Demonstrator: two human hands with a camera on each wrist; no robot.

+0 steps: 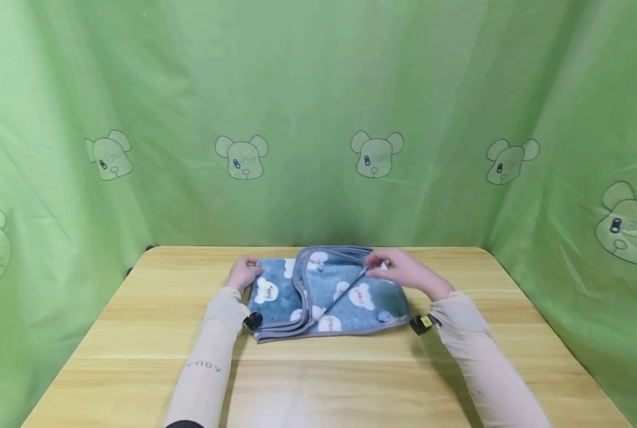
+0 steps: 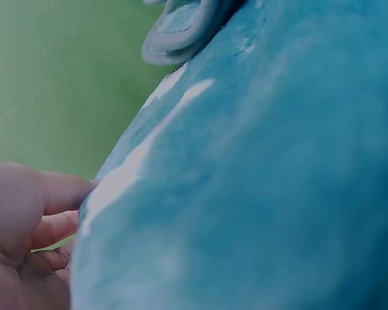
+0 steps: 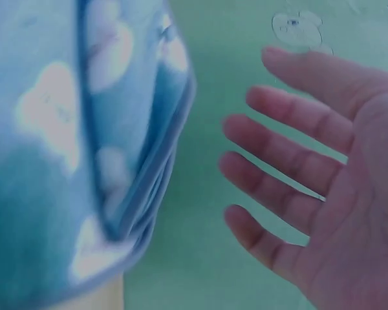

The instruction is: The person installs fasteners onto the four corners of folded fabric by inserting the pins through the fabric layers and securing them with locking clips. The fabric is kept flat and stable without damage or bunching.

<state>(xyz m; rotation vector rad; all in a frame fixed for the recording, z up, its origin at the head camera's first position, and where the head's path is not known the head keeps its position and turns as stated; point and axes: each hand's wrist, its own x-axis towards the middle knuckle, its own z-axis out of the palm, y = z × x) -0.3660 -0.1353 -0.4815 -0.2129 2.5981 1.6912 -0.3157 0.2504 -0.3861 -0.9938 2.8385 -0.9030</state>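
Observation:
A teal fleece blanket [image 1: 281, 297] with white bear-head prints and grey trim lies folded in layers on the table. Its rounded right part is partly turned over, and a small blue round piece shows near the lower right edge. At the left edge, my left hand [image 1: 245, 273] touches the fleece; in the left wrist view its thumb and fingers [image 2: 55, 194] meet the edge, their tips partly hidden. My right hand [image 1: 396, 267] is over the far right part. The right wrist view shows that hand [image 3: 323, 174] with spread fingers, apart from the blanket [image 3: 52, 168].
A light wood table [image 1: 318, 386] carries the blanket near its far edge. Green curtains [image 1: 308, 202] printed with bear heads hang behind it and along both sides. Each wrist wears a small black device, such as the right one [image 1: 421, 324].

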